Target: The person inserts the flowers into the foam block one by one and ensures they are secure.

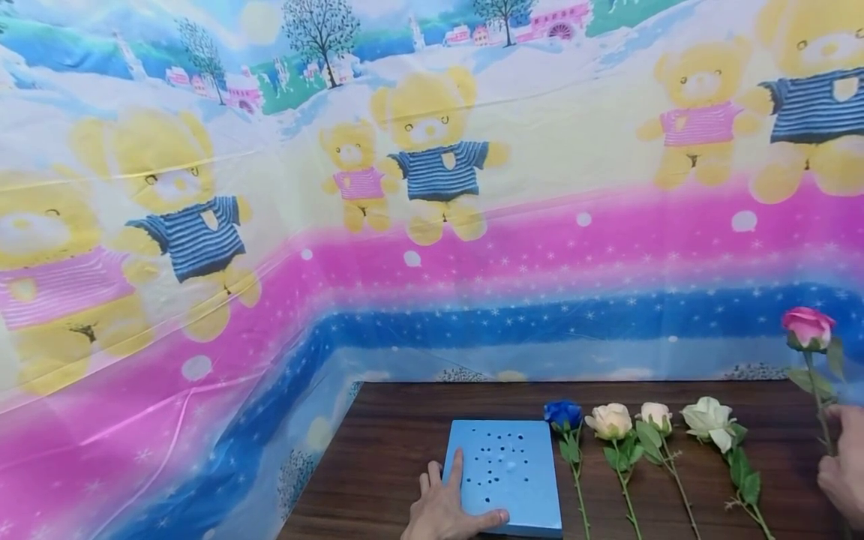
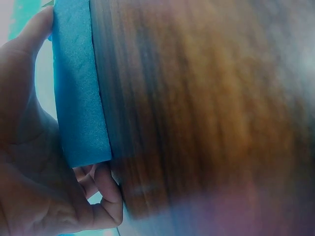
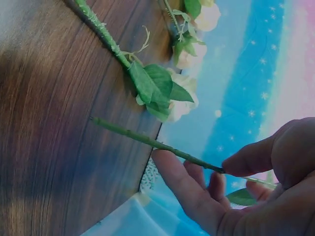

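Observation:
My left hand (image 1: 442, 508) grips the lower left corner of a light blue foam block (image 1: 533, 502), which lies flat on the table. Several small holes dot its top face. The thumb and index finger lie over the top, while the other fingers bend beside the left edge. At the far right, my right hand (image 1: 842, 461) pinches the stem of a pink artificial rose (image 1: 808, 328), its bloom upward. In the right wrist view the bare end of that green stem (image 3: 125, 132) sticks out past the fingers; the bloom is out of that view.
Right of the block, a blue rose (image 1: 563, 415), two cream roses (image 1: 610, 421) and a white rose (image 1: 709, 421) lie in a row on the dark wooden table (image 1: 398, 427). Behind the table hangs a bear-printed cloth (image 1: 540, 255).

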Demonstrator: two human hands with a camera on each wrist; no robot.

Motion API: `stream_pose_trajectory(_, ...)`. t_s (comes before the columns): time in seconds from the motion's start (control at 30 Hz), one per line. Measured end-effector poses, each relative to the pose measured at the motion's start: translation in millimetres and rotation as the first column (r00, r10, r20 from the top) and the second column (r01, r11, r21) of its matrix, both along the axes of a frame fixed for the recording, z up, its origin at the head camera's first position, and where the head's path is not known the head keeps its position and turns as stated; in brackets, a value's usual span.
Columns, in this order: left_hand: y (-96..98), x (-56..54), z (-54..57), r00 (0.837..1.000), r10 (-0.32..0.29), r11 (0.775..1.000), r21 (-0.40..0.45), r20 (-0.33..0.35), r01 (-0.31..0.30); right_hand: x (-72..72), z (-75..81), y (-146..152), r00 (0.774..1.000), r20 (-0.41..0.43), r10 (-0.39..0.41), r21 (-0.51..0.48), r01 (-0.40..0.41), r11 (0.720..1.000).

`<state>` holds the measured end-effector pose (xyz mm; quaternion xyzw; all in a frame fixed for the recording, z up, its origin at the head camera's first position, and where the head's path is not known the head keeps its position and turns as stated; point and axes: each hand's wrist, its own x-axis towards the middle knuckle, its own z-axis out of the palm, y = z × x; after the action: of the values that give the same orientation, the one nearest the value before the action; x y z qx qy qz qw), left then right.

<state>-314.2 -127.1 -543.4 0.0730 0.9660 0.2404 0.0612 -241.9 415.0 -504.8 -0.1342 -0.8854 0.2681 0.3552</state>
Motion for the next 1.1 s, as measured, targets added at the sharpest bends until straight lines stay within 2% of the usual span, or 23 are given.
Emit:
stream_pose_trajectory(0.1, -0.3, -0.4, 0.2, 1.000, -0.003, 1.000, -0.001, -0.004, 0.003, -0.1, 6.1, -5.0, 1.000, -0.027, 0.010, 0.019, -0.009, 1.000)
stream_pose_trajectory(0.33, -0.6, -2.0, -0.4, 1.000, -0.005, 1.000, 0.000, -0.011, 0.005, -0.2, 15.7, -10.5, 0.996, -0.083, 0.022, -0.014, -0.023, 1.000)
stream_pose_trajectory(0.67, -0.2, -1.5, -2.1, 1.000, -0.010, 1.000, -0.005, -0.004, 0.010, 0.4, 19.8, -8.3, 0.985, -0.171, -0.006, 0.058, 0.016, 0.998)
stream_pose_trajectory(0.8, -0.3, -0.7, -1.7, 1.000, -0.012, 1.000, -0.009, 0.000, 0.012, -3.2, 17.8, -6.0, 0.966, -0.257, 0.011, 0.100, 0.016, 0.995)
stream_pose_trajectory(0.93, -0.6, -1.2, -0.8, 1.000, -0.013, 1.000, -0.017, 0.006, 0.014, -6.8, 14.9, -6.5, 0.947, -0.318, 0.050, 0.086, -0.024, 0.996)
stream_pose_trajectory(1.0, -0.6, -1.7, -0.5, 1.000, -0.014, 1.000, -0.019, 0.008, 0.014, -8.1, 15.8, -8.7, 0.947, -0.317, 0.063, 0.068, -0.043, 0.997)
stream_pose_trajectory(1.1, -0.6, -2.7, -0.9, 1.000, -0.015, 1.000, -0.019, 0.010, 0.016, -9.0, 19.1, -13.2, 0.964, -0.258, 0.061, 0.058, -0.048, 0.997)
